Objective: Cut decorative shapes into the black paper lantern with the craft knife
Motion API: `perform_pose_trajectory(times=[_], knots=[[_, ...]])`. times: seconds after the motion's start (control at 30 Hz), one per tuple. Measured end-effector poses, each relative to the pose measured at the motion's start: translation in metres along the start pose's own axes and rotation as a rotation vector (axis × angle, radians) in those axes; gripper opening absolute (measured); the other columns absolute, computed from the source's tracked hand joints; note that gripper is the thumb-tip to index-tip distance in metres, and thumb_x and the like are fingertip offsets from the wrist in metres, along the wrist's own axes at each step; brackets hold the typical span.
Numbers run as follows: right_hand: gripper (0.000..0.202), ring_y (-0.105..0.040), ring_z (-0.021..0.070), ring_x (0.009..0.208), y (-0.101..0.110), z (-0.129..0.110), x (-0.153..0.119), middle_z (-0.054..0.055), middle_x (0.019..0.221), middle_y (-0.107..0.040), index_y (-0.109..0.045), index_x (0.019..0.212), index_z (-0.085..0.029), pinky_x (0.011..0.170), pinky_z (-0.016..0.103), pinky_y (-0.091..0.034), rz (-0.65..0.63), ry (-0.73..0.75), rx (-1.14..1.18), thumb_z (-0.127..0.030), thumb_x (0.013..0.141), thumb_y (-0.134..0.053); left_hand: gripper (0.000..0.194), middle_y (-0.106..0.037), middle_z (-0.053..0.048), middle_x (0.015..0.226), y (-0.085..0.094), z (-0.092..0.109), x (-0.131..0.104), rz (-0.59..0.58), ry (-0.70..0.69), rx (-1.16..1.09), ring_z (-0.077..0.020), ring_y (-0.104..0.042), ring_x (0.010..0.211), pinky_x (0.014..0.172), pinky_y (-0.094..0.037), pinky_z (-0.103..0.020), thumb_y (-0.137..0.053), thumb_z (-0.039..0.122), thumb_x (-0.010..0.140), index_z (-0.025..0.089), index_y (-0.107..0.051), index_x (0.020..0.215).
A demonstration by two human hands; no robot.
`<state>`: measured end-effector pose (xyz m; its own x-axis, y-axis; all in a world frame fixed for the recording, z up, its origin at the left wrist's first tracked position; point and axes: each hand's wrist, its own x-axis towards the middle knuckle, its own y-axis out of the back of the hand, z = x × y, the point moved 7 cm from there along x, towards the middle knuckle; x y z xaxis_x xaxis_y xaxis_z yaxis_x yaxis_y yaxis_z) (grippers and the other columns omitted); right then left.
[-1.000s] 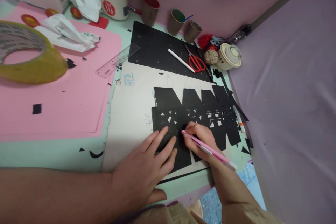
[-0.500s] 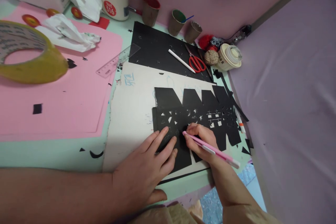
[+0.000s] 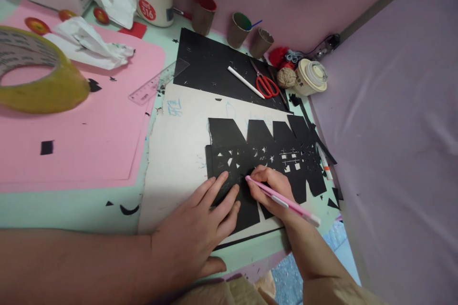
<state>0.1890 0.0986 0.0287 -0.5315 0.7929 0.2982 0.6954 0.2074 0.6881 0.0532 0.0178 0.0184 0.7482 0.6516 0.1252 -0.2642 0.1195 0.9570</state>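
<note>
A sheet of black card (image 3: pixel 246 205) with trapezoid tabs and small cut-out stars, moons, triangles and squares lies on a white board (image 3: pixel 171 162). My left hand (image 3: pixel 203 219) rests flat on the card's left part, fingers spread. In my right hand (image 3: pixel 272 188) is a slim pink craft knife (image 3: pixel 286 200) with a white slider, held like a pen. Its front end points at the card just right of my left fingertips; the blade itself is too small to make out.
Behind the board lie black paper (image 3: pixel 196 62), red-handled scissors (image 3: pixel 266 86), a white pen (image 3: pixel 246 82) and a clear ruler (image 3: pixel 153 86). Paper cups (image 3: pixel 239 31) stand along the wall. At left, a tape roll (image 3: pixel 67 83) is above pink paper (image 3: pixel 93 152).
The whole view has shifted slightly. The knife's front end has moved slightly left on the card with my right hand; my left hand stays in place.
</note>
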Motion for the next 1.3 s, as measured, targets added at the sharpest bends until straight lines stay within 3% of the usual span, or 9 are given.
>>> perform_pose_trajectory(times=[0.27, 1.07, 1.3], knots=[[0.018, -0.054, 0.0107, 0.06, 0.0011, -0.0019, 0.0014, -0.002, 0.072, -0.059, -0.05, 0.08, -0.023, 0.056, 0.023, -0.043, -0.015, 0.012, 0.028, -0.01, 0.086, -0.061, 0.083, -0.045, -0.019, 0.149, -0.0003, -0.0003, 0.0002, 0.009, -0.016, -0.002, -0.0479, -0.025, 0.142, 0.114, -0.005, -0.054, -0.056, 0.075, 0.078, 0.013, -0.056, 0.133], [0.016, -0.057, 0.0104, 0.063, 0.0, 0.0013, -0.0003, -0.002, 0.077, -0.061, -0.053, 0.084, -0.023, 0.059, 0.023, -0.046, -0.019, 0.0, 0.061, -0.01, 0.086, -0.063, 0.084, -0.046, -0.019, 0.148, 0.0, 0.0003, -0.0005, 0.028, -0.016, 0.012, -0.047, -0.025, 0.143, 0.115, -0.006, -0.054, -0.055, 0.076, 0.077, 0.013, -0.057, 0.133], [0.018, -0.053, 0.0118, 0.062, 0.0005, 0.0012, -0.0005, -0.002, 0.072, -0.055, -0.049, 0.079, -0.024, 0.058, 0.025, -0.044, -0.035, 0.001, 0.047, -0.011, 0.087, -0.06, 0.084, -0.043, -0.016, 0.152, 0.0003, 0.0014, 0.0011, -0.039, 0.034, 0.01, -0.0445, -0.023, 0.144, 0.115, -0.01, -0.053, -0.058, 0.076, 0.075, 0.017, -0.057, 0.135]])
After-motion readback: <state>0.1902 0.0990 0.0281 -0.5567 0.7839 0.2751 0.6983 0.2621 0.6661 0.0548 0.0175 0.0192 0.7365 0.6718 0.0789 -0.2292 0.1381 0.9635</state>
